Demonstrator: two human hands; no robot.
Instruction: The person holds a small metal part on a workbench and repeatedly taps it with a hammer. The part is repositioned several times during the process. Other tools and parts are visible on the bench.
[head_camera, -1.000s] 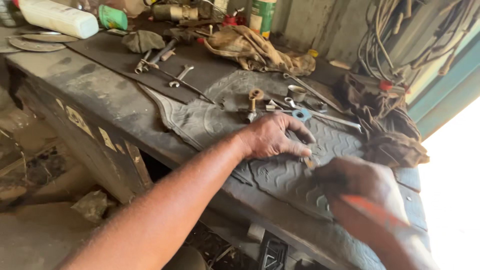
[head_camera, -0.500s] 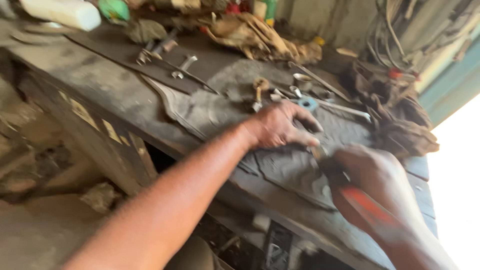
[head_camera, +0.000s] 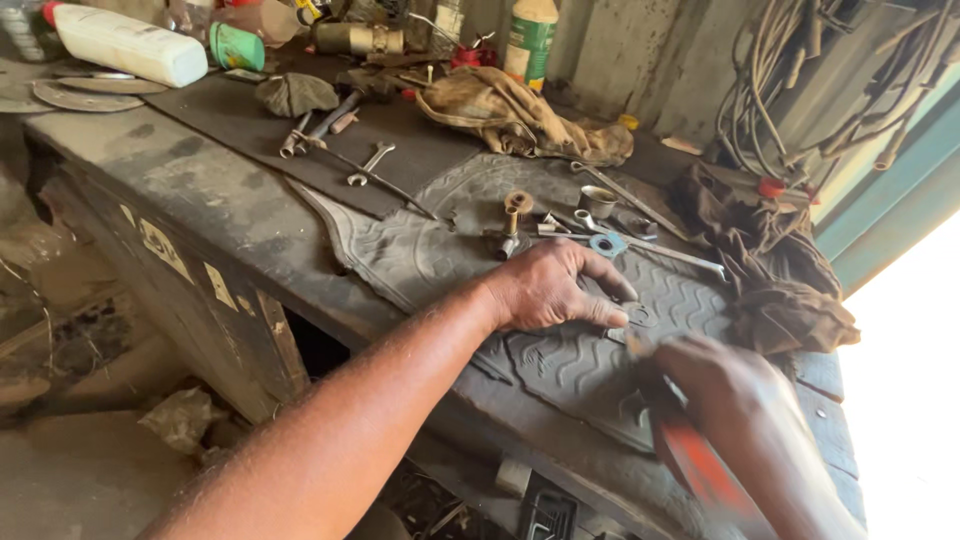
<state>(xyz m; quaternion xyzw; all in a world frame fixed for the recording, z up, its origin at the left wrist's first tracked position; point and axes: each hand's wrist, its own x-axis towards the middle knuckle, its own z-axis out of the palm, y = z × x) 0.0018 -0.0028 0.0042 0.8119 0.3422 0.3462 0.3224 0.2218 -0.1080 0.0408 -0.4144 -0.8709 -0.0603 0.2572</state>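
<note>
Rubber floor mat (head_camera: 560, 360) on the bench (head_camera: 200, 200) lies under the left hand (head_camera: 550, 285), fingers spread flat, gripping nothing, while the blurred right hand (head_camera: 730, 390) has its grip closed round a red-handled tool (head_camera: 690, 460).

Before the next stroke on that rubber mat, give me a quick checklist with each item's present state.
1. Left hand flat on the rubber mat, pinning it: ok.
2. Right hand has a grip on the red-handled tool: ok, though blurred.
3. Tool tip apart from the left fingertips: not ok, very close.
4. Small piece under the fingertips: cannot tell.
5. Loose spanner and brass fitting apart from the hands: ok.
</note>
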